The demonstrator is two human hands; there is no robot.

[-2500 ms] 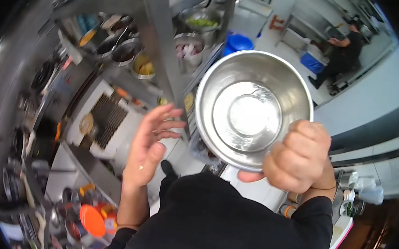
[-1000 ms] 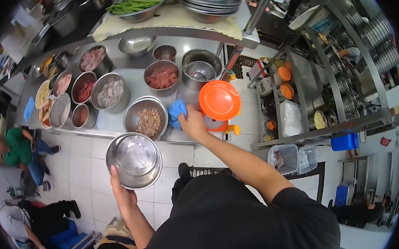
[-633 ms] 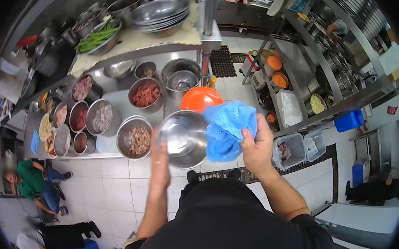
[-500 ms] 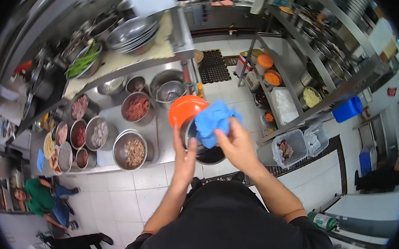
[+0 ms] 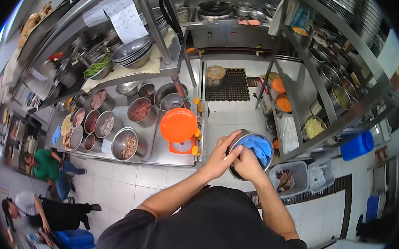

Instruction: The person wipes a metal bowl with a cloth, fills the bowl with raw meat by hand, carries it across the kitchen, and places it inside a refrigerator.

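In front of my body, a round steel pot [image 5: 234, 171] is tipped so that its mouth faces me. My left hand [image 5: 222, 156] holds it by the near left rim, thumb over the edge. Reaching into the mouth, my right hand [image 5: 249, 164] is closed on a crumpled blue cloth [image 5: 259, 147] against the inner wall; its fingertips are hidden. To the left, an orange bowl [image 5: 178, 124] rests on an orange kitchen scale [image 5: 181, 147] at the counter's edge, apart from both hands.
On the steel counter [image 5: 159, 157] stand several metal pots of cut meat, among them one with diced pieces [image 5: 128, 146]. A rack [image 5: 301, 81] stands at right, with clear bins [image 5: 293, 177] on the floor. Two people are at lower left.
My hands have moved right, away from the orange bowl. The blue cloth was held up above the pot and is now inside it. My left hand has closed on the pot's rim.
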